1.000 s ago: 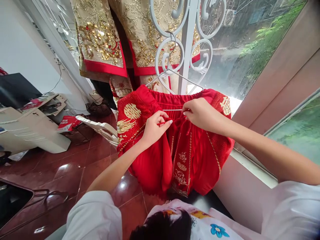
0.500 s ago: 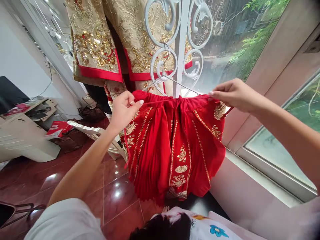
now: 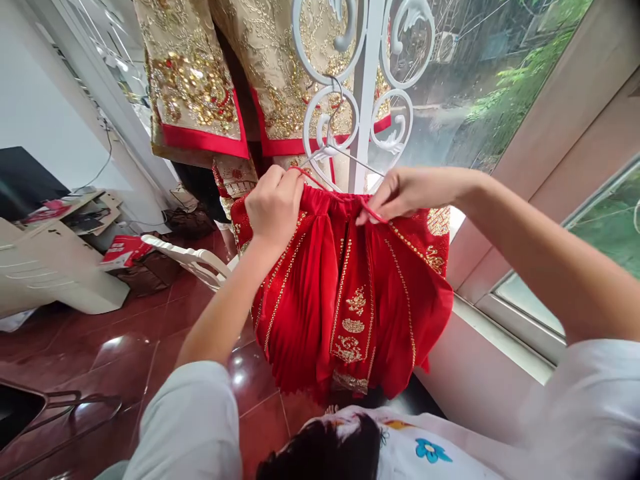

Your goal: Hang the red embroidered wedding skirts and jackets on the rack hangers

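A red pleated skirt (image 3: 310,287) with gold embroidery hangs from a thin wire hanger (image 3: 356,162). The hanger's hook is on a white scrolled metal stand (image 3: 369,100). At the waistband's left part, my left hand (image 3: 274,203) is closed on a red drawstring (image 3: 315,179), which runs from its fingers toward the middle of the waist. My right hand (image 3: 395,193) pinches a red cord at the right of the waist centre, its fingers pressed together. The skirt's gathered waist lies between both hands.
Beige sequined garments (image 3: 195,87) with red hems hang behind the skirt. A white chair (image 3: 185,257) stands to the left, beyond it a white desk (image 3: 55,267) and a red box (image 3: 125,250). A window (image 3: 460,87) is at the right.
Both hands have moved inward from the sides of the waistband toward its middle. The drawstring is now drawn up above the waistband between them.
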Motion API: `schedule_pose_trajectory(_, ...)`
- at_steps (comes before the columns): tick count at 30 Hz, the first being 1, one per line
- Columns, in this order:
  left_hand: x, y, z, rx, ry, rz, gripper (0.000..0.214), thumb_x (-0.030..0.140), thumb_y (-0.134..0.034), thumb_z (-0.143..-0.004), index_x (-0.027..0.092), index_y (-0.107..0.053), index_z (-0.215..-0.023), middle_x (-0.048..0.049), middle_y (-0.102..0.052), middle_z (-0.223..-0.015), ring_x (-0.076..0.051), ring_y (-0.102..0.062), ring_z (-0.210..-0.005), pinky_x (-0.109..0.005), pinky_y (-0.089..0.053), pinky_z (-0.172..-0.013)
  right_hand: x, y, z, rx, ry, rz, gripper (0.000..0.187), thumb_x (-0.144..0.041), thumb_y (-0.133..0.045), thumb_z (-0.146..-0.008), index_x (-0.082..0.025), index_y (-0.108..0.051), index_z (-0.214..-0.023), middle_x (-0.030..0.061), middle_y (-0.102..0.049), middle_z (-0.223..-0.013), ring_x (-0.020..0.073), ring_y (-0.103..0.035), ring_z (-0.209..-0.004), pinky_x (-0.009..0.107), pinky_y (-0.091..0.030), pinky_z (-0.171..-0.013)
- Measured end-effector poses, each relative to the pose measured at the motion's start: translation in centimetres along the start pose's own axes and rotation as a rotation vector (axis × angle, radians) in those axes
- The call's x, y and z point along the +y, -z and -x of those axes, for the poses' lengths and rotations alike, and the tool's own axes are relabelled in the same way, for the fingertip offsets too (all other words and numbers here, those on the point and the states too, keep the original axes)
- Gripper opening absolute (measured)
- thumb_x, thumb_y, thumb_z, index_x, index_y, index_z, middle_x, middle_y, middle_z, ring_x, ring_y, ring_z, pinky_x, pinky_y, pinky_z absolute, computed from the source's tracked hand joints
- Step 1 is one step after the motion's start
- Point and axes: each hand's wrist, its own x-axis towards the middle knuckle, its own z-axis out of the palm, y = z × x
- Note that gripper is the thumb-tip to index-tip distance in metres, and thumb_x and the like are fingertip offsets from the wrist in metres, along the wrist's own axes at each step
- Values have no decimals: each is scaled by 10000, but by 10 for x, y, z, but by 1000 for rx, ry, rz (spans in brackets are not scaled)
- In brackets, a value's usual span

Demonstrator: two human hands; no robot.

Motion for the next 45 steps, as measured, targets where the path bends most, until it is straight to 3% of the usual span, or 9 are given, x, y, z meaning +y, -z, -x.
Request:
schedule_pose_trajectory(3,8,-24,-1,56,94,303,106,251,-641,-800,161,-632,-744,-11,-539,-702,-137,-533,-724,-254,-405,-681,-17,-21,-7,-48,38,-26,212,-309,-650,-764,-116,-705,-832,-19,-561,-588,66,-469,-567,218,-378,-528)
schedule_pose_trajectory(9,15,-37,-1,-214,198,772,292,403,-771,-646,136,-663,-694,-13,-608,-657,-95,-513,-590,-223,-405,-577,-24,-52,-2,155,169,276,243,-206,-455,-872,-120,-672,-806,40,-565,-688,98,-462,-641,260,-312,-601)
schedule_pose_trajectory(13,17,-35,0,-248,174,718,191,278,-775,-635,130,-658,-666,21,-529,-569,-64,-422,-511,-198,-327,-497,-17,-65,2,227,180,468,301,-227,-375,-915,-138,-651,-836,42,-537,-687,100,-434,-602,268,-242,-565)
schedule_pose_trajectory(17,19,-34,0,-264,125,590,74,112,-651,-672,134,-591,-635,50,-431,-523,-47,-347,-470,-189,-278,-467,-9,-68,1,256,273,422,327,-264,-346,-946,-150,-637,-848,50,-550,-737,105,-463,-640,263,-269,-577)
schedule_pose_trajectory(25,18,-30,4,-430,-43,349,43,130,-545,-748,170,-535,-735,34,-469,-615,-81,-406,-516,-218,-326,-504,-2,-77,-5,352,304,315,232,-247,-423,-893,-176,-597,-756,55,-535,-815,172,-489,-817,331,-382,-730)
schedule_pose_trajectory(30,19,-15,10,-259,-146,1,81,90,-543,-752,169,-535,-768,-52,-568,-917,-174,-551,-820,-291,-430,-694,-9,-61,7,383,243,334,158,-187,-531,-778,-159,-516,-623,84,-519,-825,204,-487,-858,369,-412,-753)
schedule_pose_trajectory(34,14,-1,21,-203,-136,-163,92,78,-550,-746,165,-521,-757,-47,-582,-830,-206,-559,-857,-345,-435,-767,-9,-46,28,381,155,347,162,-146,-537,-710,-160,-484,-557,88,-553,-854,176,-520,-767,343,-419,-678)
schedule_pose_trajectory(38,16,-4,25,-186,5,154,76,106,-541,-779,174,-507,-778,15,-549,-694,-103,-523,-615,-247,-439,-610,-24,-48,34,415,77,134,63,-138,-528,-660,-153,-560,-607,59,-604,-838,102,-505,-594,284,-409,-559)
schedule_pose_trajectory(45,28,-13,16,-288,309,758,128,101,-515,-791,192,-474,-872,64,-505,-594,-41,-420,-428,-161,-352,-418,-42,-58,21,298,-377,-569,90,-182,-524,-720,-192,-487,-639,-23,-439,-443,91,-459,-395,237,-372,-397)
